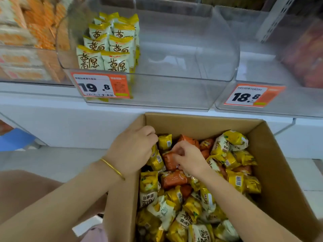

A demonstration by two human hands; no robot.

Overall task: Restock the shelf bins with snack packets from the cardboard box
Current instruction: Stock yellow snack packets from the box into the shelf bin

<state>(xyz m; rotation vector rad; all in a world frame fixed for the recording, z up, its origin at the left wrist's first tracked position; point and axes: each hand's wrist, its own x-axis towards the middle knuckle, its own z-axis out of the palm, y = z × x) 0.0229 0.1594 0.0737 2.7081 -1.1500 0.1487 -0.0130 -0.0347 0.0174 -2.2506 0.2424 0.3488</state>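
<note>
Your cardboard box brims with yellow-and-white and orange snack packets; above the box, the clear shelf bin holds a few upright. Inside the box, your left hand grips yellow packets, and your right hand pinches an orange packet.

an orange price tag reads 19.8 and a second tag, further right, reads 18.8.

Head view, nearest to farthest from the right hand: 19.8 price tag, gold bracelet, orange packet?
1. orange packet, at the fingertips of the right hand
2. gold bracelet, on the left wrist
3. 19.8 price tag, on the bin above
</note>
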